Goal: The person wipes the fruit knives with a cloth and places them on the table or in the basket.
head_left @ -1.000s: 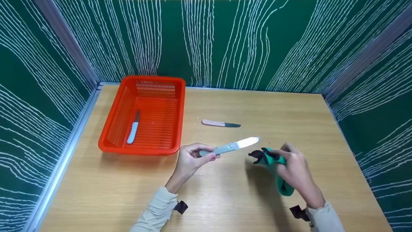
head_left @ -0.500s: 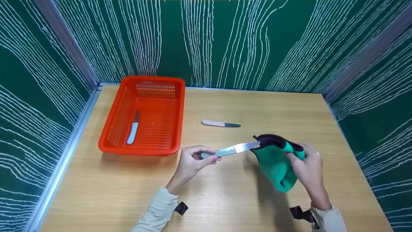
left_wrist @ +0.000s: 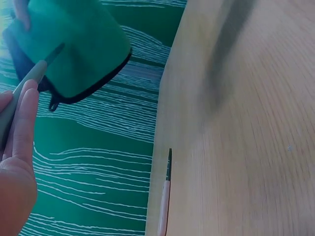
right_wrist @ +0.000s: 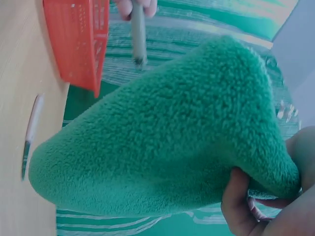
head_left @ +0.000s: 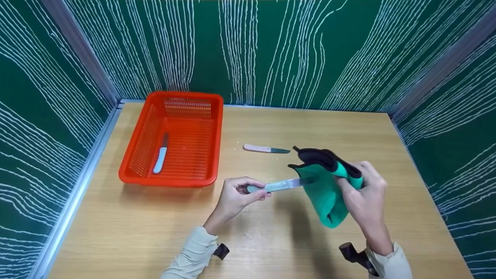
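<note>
My left hand (head_left: 234,197) pinches the pale green handle of a small knife (head_left: 277,186) above the table, its blade pointing right. Against that blade hangs a green cloth (head_left: 325,193) with black edging, gripped along its folded upper part by my right hand (head_left: 366,193). In the left wrist view the blade of the knife (left_wrist: 29,83) lies in front of the cloth (left_wrist: 83,44); whether they touch, I cannot tell. The fuzzy cloth (right_wrist: 162,132) fills most of the right wrist view and hides the blade there.
A pink-handled knife (head_left: 266,148) lies on the wooden table (head_left: 294,128) behind the hands. To the left stands a red plastic basket (head_left: 170,181) with a light blue-handled knife (head_left: 160,157) inside. Green walls with white lines (head_left: 240,50) enclose the table.
The right hand has unfolded the cloth and brought it up, then left to the blade. The left hand has shifted slightly right and down with the knife, whose blade tip now overlaps the cloth.
</note>
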Demonstrator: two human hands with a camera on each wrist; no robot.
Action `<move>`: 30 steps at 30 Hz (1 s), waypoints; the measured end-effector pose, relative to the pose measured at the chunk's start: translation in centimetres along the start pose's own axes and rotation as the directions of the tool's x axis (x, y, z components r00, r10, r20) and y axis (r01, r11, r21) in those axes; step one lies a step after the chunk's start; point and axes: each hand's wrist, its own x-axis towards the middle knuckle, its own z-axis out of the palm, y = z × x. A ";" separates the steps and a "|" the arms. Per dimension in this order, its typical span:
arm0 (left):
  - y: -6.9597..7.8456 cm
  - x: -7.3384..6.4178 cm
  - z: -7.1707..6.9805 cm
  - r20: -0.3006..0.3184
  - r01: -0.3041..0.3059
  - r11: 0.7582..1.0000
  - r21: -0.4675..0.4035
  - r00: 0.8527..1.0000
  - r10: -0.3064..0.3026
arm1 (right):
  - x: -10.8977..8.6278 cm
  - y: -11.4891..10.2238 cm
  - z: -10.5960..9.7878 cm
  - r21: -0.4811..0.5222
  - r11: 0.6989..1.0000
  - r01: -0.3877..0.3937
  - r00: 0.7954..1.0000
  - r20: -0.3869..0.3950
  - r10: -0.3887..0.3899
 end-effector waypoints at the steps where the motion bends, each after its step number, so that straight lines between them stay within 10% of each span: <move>1: 0.0 0.0 0.1 -0.002 0.002 1.000 0.001 1.000 -0.002 | 0.0 -0.3 0.3 0.006 0.999 0.052 0.999 0.007 -0.052; 8: -0.2 0.3 0.1 -0.020 -0.014 1.000 -0.014 1.000 0.014 | -1.1 -1.1 2.6 -0.024 0.939 0.342 0.920 0.212 -0.329; 16: -0.1 0.3 -0.2 -0.032 -0.021 1.000 -0.016 0.999 0.020 | -3.4 -1.2 4.3 -0.144 0.841 0.521 0.766 0.514 -0.386; 30: -0.4 -0.1 -0.4 -0.076 0.032 0.996 -0.088 0.996 -0.039 | -3.7 -0.5 4.2 -0.279 0.770 0.574 0.716 0.627 -0.306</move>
